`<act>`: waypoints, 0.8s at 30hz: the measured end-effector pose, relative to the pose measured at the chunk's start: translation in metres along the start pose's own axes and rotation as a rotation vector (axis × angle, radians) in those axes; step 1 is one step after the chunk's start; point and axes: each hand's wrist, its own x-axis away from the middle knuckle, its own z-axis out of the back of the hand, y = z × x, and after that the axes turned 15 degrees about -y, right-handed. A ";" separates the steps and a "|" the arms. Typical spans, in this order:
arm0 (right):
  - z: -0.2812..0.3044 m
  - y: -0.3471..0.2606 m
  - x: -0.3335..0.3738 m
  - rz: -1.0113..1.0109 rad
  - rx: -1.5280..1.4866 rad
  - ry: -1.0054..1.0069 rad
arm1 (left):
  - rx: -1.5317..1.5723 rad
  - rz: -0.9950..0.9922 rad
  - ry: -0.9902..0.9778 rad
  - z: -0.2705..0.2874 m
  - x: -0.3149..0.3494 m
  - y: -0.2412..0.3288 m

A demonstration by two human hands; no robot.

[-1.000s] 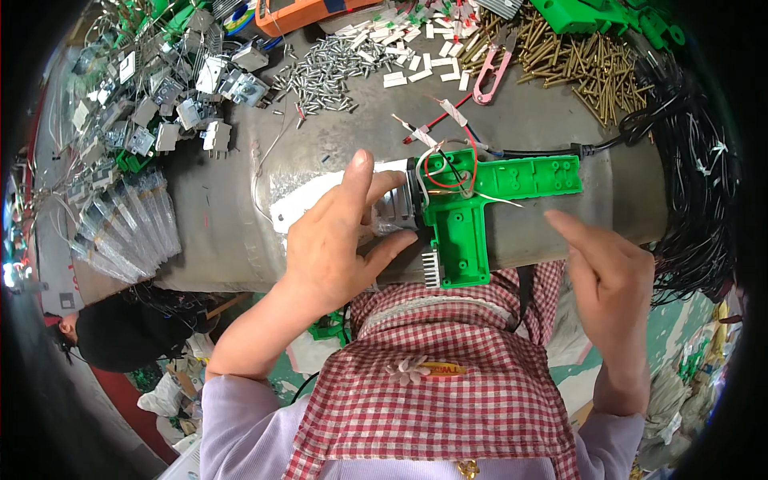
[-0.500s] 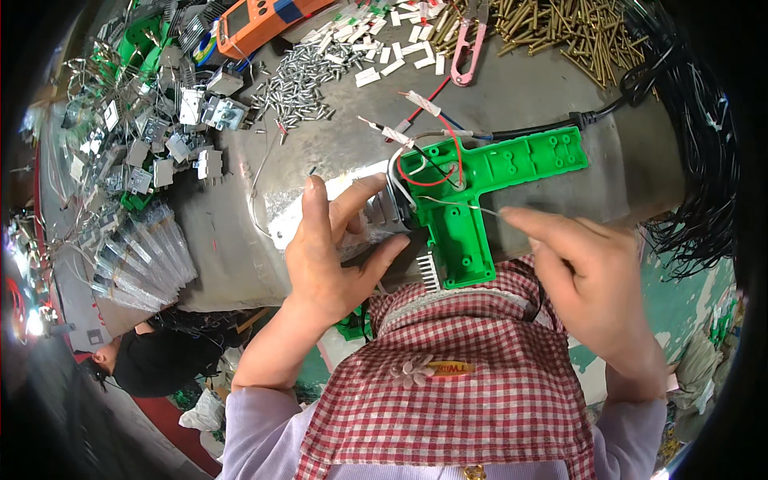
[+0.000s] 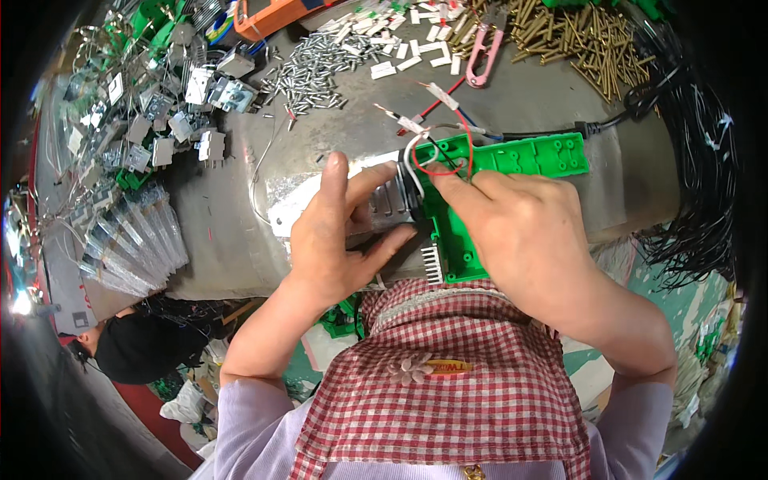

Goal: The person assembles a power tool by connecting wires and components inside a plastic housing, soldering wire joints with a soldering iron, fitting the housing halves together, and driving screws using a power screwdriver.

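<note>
A T-shaped green plastic housing half [image 3: 528, 156] lies hollow side up before me, with red, white and black wires [image 3: 472, 148] looping out of it. A shiny silver metal piece [image 3: 304, 200] with a black rim meets its left side. My left hand [image 3: 332, 232] grips this piece near the rim, thumb on the near side and fingers on the far side. My right hand [image 3: 520, 224] reaches over the housing, its bent fingers down among the wires, covering much of the inside. Whatever its fingertips pinch is hidden. White sleeves [image 3: 412, 124] cover two wire joints.
Small silver screws [image 3: 308, 76], white strips [image 3: 408, 64], pink-handled snips [image 3: 484, 60] and brass rods [image 3: 544, 32] lie at the back. Switch-like metal parts [image 3: 176, 120] and plastic-wrapped pieces [image 3: 132, 248] pile up left. Black cables [image 3: 688, 160] hang right. Another person [image 3: 148, 344] is lower left.
My right hand has moved left and away from me, from the housing's right side to over its middle. The thin wire it pinched is now hidden. My left hand keeps its grip.
</note>
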 end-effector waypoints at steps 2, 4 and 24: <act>0.002 0.002 -0.004 0.008 0.042 -0.109 | 0.036 0.026 0.024 0.001 0.000 0.001; -0.001 0.003 -0.001 0.031 0.081 -0.115 | 0.007 0.003 0.021 0.001 0.000 0.000; 0.000 0.037 0.104 -0.517 -0.772 -0.233 | -0.225 -0.175 -0.242 -0.003 -0.022 0.055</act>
